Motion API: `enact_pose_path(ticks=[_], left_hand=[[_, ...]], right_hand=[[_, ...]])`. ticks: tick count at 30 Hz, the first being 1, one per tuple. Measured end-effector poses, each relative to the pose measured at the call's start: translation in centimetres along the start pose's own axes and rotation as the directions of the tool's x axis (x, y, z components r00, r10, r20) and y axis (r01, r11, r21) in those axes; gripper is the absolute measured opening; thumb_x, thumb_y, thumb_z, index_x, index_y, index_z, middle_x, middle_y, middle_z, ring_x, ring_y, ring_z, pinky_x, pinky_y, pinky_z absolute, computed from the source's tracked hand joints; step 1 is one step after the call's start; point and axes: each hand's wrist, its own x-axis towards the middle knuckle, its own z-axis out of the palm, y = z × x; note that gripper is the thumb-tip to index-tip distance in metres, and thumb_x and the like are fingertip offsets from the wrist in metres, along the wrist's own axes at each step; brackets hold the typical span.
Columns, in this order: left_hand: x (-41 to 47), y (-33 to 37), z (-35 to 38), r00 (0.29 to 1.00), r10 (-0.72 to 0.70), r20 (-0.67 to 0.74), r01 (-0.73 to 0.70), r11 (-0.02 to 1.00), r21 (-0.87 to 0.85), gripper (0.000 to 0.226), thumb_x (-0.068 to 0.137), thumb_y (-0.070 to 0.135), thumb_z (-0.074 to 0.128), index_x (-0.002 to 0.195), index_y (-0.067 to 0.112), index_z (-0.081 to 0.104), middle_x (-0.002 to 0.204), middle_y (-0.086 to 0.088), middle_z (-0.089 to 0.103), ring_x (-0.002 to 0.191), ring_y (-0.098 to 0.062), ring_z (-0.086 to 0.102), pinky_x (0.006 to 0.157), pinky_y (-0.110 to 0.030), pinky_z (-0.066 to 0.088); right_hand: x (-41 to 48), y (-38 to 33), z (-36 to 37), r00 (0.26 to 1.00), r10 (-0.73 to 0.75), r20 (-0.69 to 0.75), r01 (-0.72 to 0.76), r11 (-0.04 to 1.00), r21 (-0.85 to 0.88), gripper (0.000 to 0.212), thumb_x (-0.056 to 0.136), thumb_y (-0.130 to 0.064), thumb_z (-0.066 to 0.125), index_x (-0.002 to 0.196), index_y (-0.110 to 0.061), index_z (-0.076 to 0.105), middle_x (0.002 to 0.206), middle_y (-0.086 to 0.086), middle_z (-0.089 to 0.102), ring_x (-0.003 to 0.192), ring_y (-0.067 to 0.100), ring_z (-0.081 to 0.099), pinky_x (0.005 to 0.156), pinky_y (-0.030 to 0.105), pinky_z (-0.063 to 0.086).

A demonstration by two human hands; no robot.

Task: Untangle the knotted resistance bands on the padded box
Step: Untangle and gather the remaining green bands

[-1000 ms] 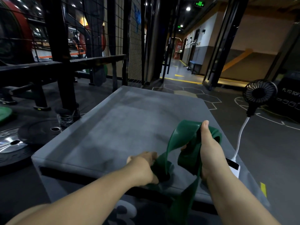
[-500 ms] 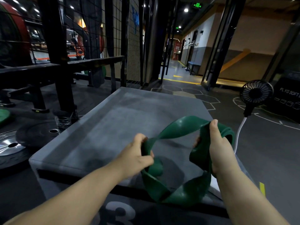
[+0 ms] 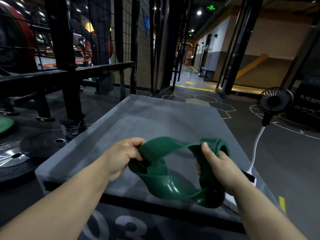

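Observation:
A wide dark green resistance band (image 3: 170,185) hangs twisted in loops above the near edge of the grey padded box (image 3: 149,122). My left hand (image 3: 121,157) pinches the band's left end, where a strand folds over another. My right hand (image 3: 216,163) grips a bunched fold at the band's right end, thumb on top. Between the hands one strand stretches across the top and a broad glossy loop sags below. Whether a knot remains inside the folds is unclear.
A small black fan (image 3: 275,101) on a white bendy neck rises from a white base (image 3: 249,177) at the box's right edge. Weight plates (image 3: 15,156) lie on the floor at left beside a black rack (image 3: 69,75). Open floor stretches to the right.
Both hands lifted the band off the box and pulled it apart sideways. The left hand rose from the box top and now pinches the band's left end; the loops have opened wider.

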Motion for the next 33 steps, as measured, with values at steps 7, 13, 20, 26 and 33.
enact_pose_path(ticks=[7,13,20,26,33], left_hand=[[0.2,-0.4,0.5,0.996,0.038,0.083,-0.021,0.98,-0.197,0.048,0.062,0.001,0.052,0.109,-0.006,0.055,0.082,-0.015,0.06,0.076,-0.024,0.059,0.074,-0.034,0.047],[0.9,-1.2,1.3,0.998,0.04,0.039,-0.037,0.996,-0.075,0.006,0.095,0.007,0.052,0.095,0.006,0.058,0.082,-0.008,0.065,0.075,-0.018,0.062,0.074,-0.026,0.052],[1.7,-2.2,2.7,0.998,-0.009,-0.055,0.016,0.992,0.125,0.018,0.101,0.016,0.046,0.098,0.011,0.062,0.076,0.001,0.064,0.066,-0.006,0.059,0.065,-0.016,0.048],[1.4,-2.4,3.1,0.995,0.026,-0.098,0.001,0.965,0.263,0.021,0.101,0.018,0.041,0.1,0.028,0.059,0.082,0.0,0.067,0.076,-0.015,0.063,0.081,-0.038,0.048],[0.6,-2.6,4.3,0.985,0.157,-0.07,-0.13,0.948,0.289,0.033,0.091,0.057,0.038,0.098,0.03,0.056,0.099,-0.007,0.064,0.095,-0.016,0.059,0.096,-0.044,0.044]], right_hand=[[-0.4,0.5,1.5,0.96,-0.017,0.281,0.022,1.0,-0.015,0.057,0.072,-0.066,0.058,0.077,-0.01,0.063,0.068,0.008,0.067,0.06,0.02,0.061,0.061,0.031,0.049],[-1.0,0.4,2.1,0.836,-0.02,0.549,-0.003,0.999,0.041,0.04,0.075,-0.048,0.07,0.072,-0.009,0.064,0.068,0.012,0.063,0.06,0.024,0.058,0.06,0.029,0.049],[-1.4,-0.9,2.1,0.619,-0.128,0.775,0.0,0.987,0.163,0.028,0.089,-0.023,0.059,0.092,0.005,0.063,0.087,0.017,0.064,0.077,0.023,0.062,0.076,0.029,0.049],[-1.2,-0.6,2.1,0.559,-0.204,0.804,0.017,0.972,0.234,0.031,0.079,-0.011,0.065,0.109,-0.008,0.069,0.109,0.007,0.067,0.103,0.022,0.061,0.091,0.032,0.046],[-0.4,-0.4,1.8,0.532,-0.307,0.789,-0.144,0.885,0.442,0.042,0.069,-0.023,0.075,0.1,0.003,0.066,0.084,0.018,0.067,0.077,0.029,0.058,0.071,0.034,0.046]])
